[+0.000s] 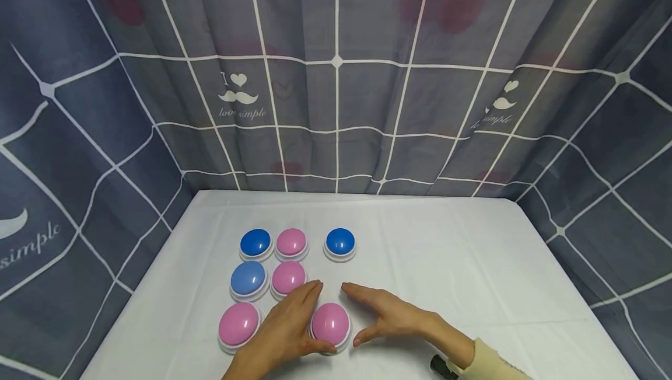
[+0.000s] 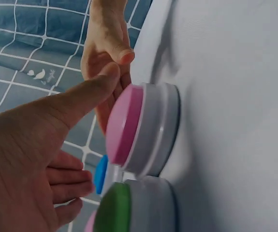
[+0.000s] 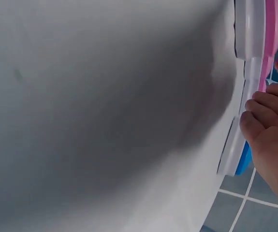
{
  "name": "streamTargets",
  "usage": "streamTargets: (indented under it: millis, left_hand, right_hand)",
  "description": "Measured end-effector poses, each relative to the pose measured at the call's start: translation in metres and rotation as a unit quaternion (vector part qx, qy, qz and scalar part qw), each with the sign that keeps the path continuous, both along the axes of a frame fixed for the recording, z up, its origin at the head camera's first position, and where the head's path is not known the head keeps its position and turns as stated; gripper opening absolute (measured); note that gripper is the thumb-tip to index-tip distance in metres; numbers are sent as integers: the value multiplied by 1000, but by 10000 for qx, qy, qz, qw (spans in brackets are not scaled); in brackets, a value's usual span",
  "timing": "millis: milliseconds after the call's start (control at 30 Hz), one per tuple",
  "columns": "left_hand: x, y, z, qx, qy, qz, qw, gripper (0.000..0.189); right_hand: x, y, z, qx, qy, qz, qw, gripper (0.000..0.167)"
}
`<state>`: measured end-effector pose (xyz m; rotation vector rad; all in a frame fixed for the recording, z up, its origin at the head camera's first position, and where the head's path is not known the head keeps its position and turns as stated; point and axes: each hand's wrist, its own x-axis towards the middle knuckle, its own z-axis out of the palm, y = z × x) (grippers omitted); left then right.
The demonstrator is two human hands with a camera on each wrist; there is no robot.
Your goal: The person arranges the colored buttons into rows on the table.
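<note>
On the white-covered table (image 1: 472,263), your left hand (image 1: 286,324) and right hand (image 1: 391,313), fingers loosely extended and gripping nothing, flank the pink domed push button (image 1: 330,324) near the front; whether your left thumb touches it, I cannot tell. Sweeping that hand sideways could knock the green domed push button (image 2: 110,210), because they sit so close.

In the head view, between six and seven o'clock, your left hand (image 1: 286,324) hides the green button (image 2: 112,210), itself cropped by the left wrist view's bottom edge. At five, your sleeve (image 1: 488,362) leaves frame; at nine, a moustache print (image 1: 11,225) is cut off. The right wrist view crops your right hand (image 3: 274,140) at three.
</note>
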<state>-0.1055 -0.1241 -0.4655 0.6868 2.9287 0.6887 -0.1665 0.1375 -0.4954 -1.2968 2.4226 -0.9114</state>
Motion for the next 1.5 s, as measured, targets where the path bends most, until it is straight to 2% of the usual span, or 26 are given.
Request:
streamTargets:
  millis: [133,300,567,800,1033,1267,1500]
  left_hand:
    - [3,-2,-3,6,92,-25,10000,106]
    - [4,-2,-9,-259,217,-107,9994,101]
    - [7,-1,-13,-561,-1,-88,9984,88]
    - [6,-3,-13,-674,256,-268,9970,73]
    - [4,-3,-14,-530,239,-320,9978,65]
    - [1,-4,-15,-165,571,-341,9977,62]
    - [-11,1,-10,223,744,-348,9964,63]
  right_hand:
    - [4,-3,-5,4,163,79,9998,98]
    - [7,-8,-9,-140,315,200,9992,94]
    - [12,-13,-15,-117,533,179,9984,88]
    - [12,-16,-16,-128,688,114,9975,89]
    - [14,-20,-19,-315,695,-43,9971,82]
    - [14,-19,-18,-507,519,-170,9972,77]
    - [7,-10,-11,-1004,120,-298,9944,74]
